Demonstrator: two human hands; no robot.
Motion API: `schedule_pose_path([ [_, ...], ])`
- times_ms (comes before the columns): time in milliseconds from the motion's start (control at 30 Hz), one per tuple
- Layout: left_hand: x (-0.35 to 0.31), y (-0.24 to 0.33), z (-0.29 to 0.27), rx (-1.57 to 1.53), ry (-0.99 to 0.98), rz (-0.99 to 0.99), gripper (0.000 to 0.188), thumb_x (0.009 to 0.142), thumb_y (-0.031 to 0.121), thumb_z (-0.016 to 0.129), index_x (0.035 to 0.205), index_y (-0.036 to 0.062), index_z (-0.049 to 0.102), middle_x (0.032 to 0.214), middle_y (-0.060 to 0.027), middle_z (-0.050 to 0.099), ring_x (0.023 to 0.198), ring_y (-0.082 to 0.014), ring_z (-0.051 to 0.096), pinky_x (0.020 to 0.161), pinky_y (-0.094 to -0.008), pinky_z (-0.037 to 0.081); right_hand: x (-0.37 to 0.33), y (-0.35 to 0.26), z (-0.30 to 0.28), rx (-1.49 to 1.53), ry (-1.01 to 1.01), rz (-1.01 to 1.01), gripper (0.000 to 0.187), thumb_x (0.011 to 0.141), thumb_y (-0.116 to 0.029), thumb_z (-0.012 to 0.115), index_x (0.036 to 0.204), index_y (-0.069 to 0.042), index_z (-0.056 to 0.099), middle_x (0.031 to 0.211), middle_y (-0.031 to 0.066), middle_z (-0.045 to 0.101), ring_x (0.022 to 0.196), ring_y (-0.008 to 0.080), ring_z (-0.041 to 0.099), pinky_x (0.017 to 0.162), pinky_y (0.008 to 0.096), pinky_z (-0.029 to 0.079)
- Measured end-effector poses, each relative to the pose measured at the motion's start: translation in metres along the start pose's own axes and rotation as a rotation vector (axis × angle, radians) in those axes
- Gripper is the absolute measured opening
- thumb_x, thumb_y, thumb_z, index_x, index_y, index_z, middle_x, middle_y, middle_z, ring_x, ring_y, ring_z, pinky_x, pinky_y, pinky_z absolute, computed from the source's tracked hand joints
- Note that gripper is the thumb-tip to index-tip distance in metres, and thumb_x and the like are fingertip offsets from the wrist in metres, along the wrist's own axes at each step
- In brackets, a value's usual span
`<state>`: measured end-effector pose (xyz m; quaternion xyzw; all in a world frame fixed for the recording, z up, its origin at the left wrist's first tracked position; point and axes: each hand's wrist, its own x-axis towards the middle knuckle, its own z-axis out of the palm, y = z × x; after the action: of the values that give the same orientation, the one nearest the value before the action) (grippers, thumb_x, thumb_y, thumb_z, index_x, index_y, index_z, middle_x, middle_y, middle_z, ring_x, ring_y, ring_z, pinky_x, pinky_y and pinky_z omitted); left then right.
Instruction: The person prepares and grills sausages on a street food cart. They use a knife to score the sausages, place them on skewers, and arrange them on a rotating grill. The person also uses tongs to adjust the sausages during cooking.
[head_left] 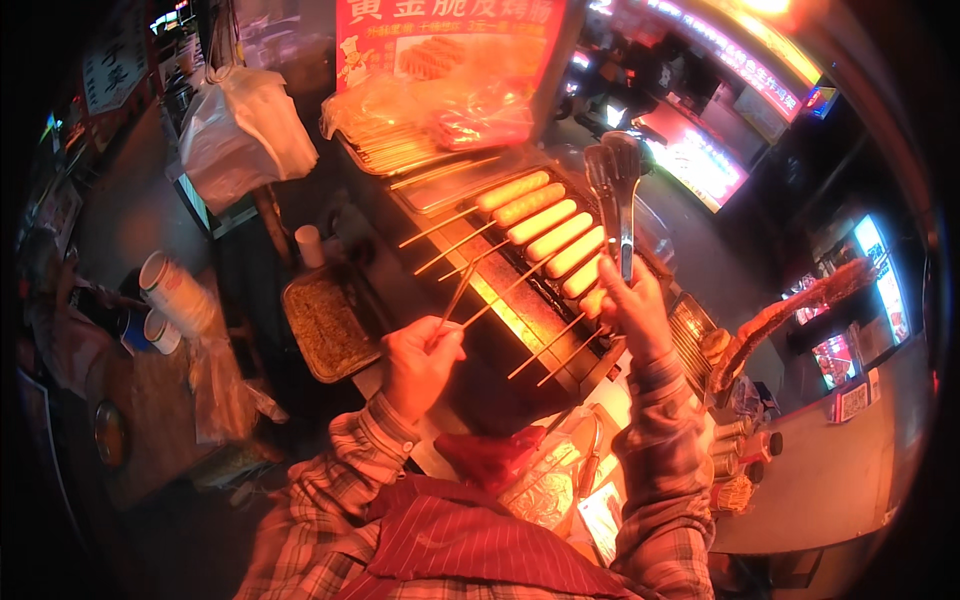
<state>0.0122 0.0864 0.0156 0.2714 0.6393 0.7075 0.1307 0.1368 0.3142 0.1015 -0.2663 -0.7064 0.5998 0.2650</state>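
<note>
Several skewered sausages [540,222] lie in a slanted row on a glowing grill [505,305], their wooden sticks jutting toward me over its near edge. My left hand [422,365] is closed in a pinch on a thin stick [462,290], which looks bent at its far end. The stick of one sausage reaches close to these fingertips; whether they touch it I cannot tell. Wrapped round metal tongs [627,225], my right hand [637,312] is beside the grill's right end. The jaws of the tongs point up and away, with no sausage visible between them.
Left of the grill sits a rectangular tray [325,325] of brown crumbly stuff. Plastic bags [240,135] hang beyond it. A bundle of skewers [390,140] under plastic is behind the grill. Bottles [755,455] stand to the right, near a long reddish-brown object [790,315].
</note>
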Motion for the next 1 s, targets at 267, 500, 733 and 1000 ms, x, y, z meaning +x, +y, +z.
schedule_pose_path([
  [267, 0.011, -0.013, -0.010, 0.237, 0.064, 0.074, 0.010, 0.087, 0.003, 0.064, 0.090, -0.0036, 0.070, 0.068, -0.0048, 0.066, 0.063, -0.0079, 0.062, 0.059, -0.0232, 0.049, 0.044, 0.021, -0.075, -0.421, 0.040, -0.101, 0.038, 0.097, -0.030, 0.060, 0.118, 0.001, 0.060, 0.082, -0.0040, 0.055, 0.065, 0.0055, 0.044, 0.056, 0.0221, 0.038],
  [500, 0.011, -0.015, -0.010, 0.334, 0.054, 0.097, 0.010, 0.086, 0.004, 0.064, 0.091, -0.0035, 0.070, 0.064, -0.0046, 0.065, 0.060, -0.0076, 0.062, 0.057, -0.0231, 0.048, 0.044, 0.035, -0.080, -0.489, 0.075, -0.074, 0.040, 0.092, -0.034, 0.065, 0.112, 0.001, 0.064, 0.077, -0.0010, 0.058, 0.066, 0.0070, 0.050, 0.060, 0.0242, 0.043],
  [733, 0.015, -0.022, -0.005, 0.308, 0.042, 0.120, 0.010, 0.087, 0.004, 0.064, 0.090, -0.0034, 0.070, 0.064, -0.0046, 0.066, 0.060, -0.0066, 0.062, 0.056, -0.0226, 0.048, 0.050, 0.042, -0.084, -0.535, 0.089, -0.109, 0.041, 0.090, -0.035, 0.065, 0.109, 0.001, 0.064, 0.075, 0.0007, 0.058, 0.067, 0.0092, 0.052, 0.063, 0.0270, 0.045],
  [1000, 0.018, -0.022, -0.005, 0.314, 0.026, 0.116, 0.010, 0.087, 0.004, 0.063, 0.089, -0.0034, 0.070, 0.063, -0.0042, 0.065, 0.059, -0.0060, 0.061, 0.055, -0.0225, 0.047, 0.068, 0.039, -0.094, -0.709, 0.158, -0.201, 0.046, 0.088, -0.035, 0.067, 0.114, 0.002, 0.064, 0.088, 0.0143, 0.069, 0.081, 0.0216, 0.065, 0.075, 0.0344, 0.050],
])
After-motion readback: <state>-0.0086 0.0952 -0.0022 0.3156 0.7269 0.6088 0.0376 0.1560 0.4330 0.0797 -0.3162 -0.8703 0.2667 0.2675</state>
